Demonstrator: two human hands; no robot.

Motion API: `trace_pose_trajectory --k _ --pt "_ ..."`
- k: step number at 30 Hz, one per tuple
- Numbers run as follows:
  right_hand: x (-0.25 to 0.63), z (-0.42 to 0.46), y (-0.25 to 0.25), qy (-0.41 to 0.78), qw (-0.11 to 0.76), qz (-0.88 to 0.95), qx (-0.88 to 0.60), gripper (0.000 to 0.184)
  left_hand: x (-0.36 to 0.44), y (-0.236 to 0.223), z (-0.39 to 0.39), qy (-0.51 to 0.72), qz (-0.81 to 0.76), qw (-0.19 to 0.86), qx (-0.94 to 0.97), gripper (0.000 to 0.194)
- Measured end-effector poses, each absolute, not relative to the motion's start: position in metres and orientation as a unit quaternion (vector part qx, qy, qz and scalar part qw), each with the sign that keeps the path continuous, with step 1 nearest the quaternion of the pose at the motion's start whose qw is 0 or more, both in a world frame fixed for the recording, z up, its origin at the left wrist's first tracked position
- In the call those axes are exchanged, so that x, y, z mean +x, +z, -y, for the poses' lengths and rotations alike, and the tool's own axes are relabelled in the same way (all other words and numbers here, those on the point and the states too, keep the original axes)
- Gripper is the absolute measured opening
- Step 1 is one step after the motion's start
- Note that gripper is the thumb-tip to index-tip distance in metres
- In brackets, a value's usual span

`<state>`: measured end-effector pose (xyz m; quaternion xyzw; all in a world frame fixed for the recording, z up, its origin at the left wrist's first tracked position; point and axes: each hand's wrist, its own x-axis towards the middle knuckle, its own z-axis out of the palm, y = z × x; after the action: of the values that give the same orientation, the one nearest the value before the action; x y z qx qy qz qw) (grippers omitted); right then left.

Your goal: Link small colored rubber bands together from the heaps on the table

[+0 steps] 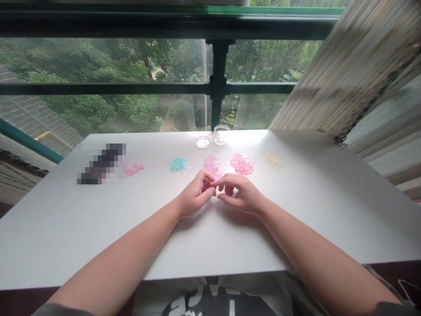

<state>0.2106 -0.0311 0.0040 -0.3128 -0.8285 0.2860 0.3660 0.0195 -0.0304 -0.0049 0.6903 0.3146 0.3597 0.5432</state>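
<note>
Fingertips of the left hand [196,193] and right hand [237,193] meet, pinched near the pale pink pile of tiny elastic bands [212,166]; whatever they pinch cannot be told. Isolating one band works best on the white table [98,219].

Probably a home balcony: white table [98,228] against a railed window [217,83].

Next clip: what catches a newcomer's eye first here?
Two bare hands, left hand and right hand, meet fingertip to fingertip at the middle of the white table. Behind them runs a row of small coloured piles: teal pile, pink pile, yellow pile.
</note>
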Motion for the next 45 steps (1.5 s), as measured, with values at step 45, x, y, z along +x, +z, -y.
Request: trace_pose_trajectory --k 45 --pt "0.2111 0.0283 -0.0011 0.272 0.39 0.819 -0.321 0.017 0.022 -0.0085 0.0265 0.375 -0.358 0.556 0.65 0.028"
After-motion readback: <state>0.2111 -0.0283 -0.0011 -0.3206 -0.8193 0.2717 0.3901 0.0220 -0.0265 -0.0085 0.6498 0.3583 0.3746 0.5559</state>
